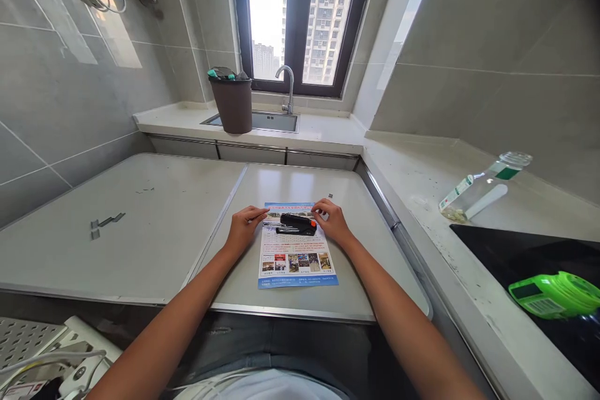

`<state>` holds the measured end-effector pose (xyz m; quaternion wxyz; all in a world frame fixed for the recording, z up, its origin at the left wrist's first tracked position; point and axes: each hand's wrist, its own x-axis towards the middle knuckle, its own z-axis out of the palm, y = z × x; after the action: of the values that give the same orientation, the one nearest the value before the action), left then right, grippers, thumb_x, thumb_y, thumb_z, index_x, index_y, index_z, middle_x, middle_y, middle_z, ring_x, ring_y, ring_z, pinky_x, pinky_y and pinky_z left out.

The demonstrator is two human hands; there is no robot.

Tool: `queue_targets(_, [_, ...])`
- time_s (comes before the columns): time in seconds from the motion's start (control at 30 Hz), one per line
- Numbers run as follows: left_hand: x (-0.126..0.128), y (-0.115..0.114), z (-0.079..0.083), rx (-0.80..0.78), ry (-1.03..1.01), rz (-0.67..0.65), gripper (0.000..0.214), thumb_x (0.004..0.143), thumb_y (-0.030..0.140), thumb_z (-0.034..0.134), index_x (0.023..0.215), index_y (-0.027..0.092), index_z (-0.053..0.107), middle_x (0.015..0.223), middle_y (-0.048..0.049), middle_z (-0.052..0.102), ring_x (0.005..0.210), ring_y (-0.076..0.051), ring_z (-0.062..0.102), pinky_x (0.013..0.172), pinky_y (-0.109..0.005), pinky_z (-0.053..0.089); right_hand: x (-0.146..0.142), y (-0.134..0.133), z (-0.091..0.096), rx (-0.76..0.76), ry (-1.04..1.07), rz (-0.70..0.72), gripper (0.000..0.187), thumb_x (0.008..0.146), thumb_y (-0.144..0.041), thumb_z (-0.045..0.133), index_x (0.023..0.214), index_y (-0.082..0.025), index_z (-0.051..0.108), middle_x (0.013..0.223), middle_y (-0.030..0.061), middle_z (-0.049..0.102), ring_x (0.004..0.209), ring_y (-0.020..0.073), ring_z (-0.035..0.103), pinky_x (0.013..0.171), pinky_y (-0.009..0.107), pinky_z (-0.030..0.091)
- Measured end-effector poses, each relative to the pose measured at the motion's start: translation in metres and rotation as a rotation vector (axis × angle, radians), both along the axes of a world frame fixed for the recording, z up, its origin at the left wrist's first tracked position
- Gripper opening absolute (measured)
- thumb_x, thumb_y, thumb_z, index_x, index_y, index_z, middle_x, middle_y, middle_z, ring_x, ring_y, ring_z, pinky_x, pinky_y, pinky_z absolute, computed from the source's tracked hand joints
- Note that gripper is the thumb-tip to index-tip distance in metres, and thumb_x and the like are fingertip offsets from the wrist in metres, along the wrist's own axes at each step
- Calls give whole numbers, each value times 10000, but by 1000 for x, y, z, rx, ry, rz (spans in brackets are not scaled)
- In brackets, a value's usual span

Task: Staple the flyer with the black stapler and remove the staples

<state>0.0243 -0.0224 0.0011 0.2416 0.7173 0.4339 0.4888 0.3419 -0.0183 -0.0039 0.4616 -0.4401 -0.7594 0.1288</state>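
A printed flyer (298,280) with blue borders and small photos lies on the light folding table. Across its upper half rests a black stapler (297,224) with an orange-red part at its right end. The thumb and fingers of my left hand (245,225) are pinched at the flyer's upper left edge. My right hand (332,220) has its fingertips closed at the upper right edge, close beside the stapler's orange-red end. Behind that hand sits a small grey piece (330,195), like a bit of staple strip.
Grey staple strips (107,222) lie on the left table panel (154,256). A dark bin (232,106) stands by the sink (276,122). On the right counter are a tilted clear bottle (487,187) and a green bottle (553,295) on a black cooktop.
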Motion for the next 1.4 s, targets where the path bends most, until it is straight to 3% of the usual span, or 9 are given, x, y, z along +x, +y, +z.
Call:
queue_targets(0.13, [0,-1,1,6,-9,-37,280,967,374,667,1108,206,841,789,-31,692,661,-152,572,683,-287,447,5,2,-2,-2,-4,-15,149,884,-164,586,887,-204,730,949,40,702,773,161,633,715,304,494])
queue_targets(0.37, [1,-1,-1,-41,45,-13,345,974,423,640,1149,169,795,796,-27,723,671,-161,558,675,-282,432,7,1,-1,-12,-12,-26,152,885,-167,589,889,-205,736,946,39,704,788,162,627,713,296,482])
queue_targets(0.5, [2,-2,1,-42,70,-12,319,971,430,626,970,162,800,837,-49,761,710,-171,604,695,-285,445,9,1,0,-16,-16,-30,151,886,-159,596,883,-207,739,933,38,702,805,167,634,722,295,484])
queue_targets(0.67, [2,-3,2,-44,95,-35,332,987,443,608,881,177,775,697,-5,698,633,-150,555,659,-276,429,10,1,0,-21,-21,-34,152,900,-153,603,894,-213,743,926,43,707,816,180,640,722,309,486])
queue_targets(0.93, [4,-2,0,55,46,-47,258,1036,397,571,975,205,732,935,-39,706,805,-172,625,713,-287,477,12,3,-2,-15,-33,-23,131,955,-209,618,908,-225,740,877,45,692,802,195,631,695,319,479])
queue_targets(1.13, [3,2,-6,73,97,-79,166,951,308,693,1050,239,808,1049,-48,769,832,-178,665,697,-304,478,12,4,-3,-9,-40,-19,241,1024,-337,595,863,-219,730,842,51,686,800,201,615,683,319,458])
queue_targets(1.23, [3,3,-9,22,157,-56,213,893,299,757,1094,258,813,1003,-36,789,880,-211,682,816,-349,516,12,5,-3,-6,-41,-16,332,1058,-396,557,833,-216,722,812,54,671,778,201,598,678,324,445])
queue_targets(1.4, [2,8,-9,-20,243,-83,124,887,295,746,989,261,807,1045,-42,801,1054,-271,656,987,-436,493,11,5,-4,0,-58,-5,401,1073,-446,533,787,-220,699,787,54,653,776,211,592,713,341,435])
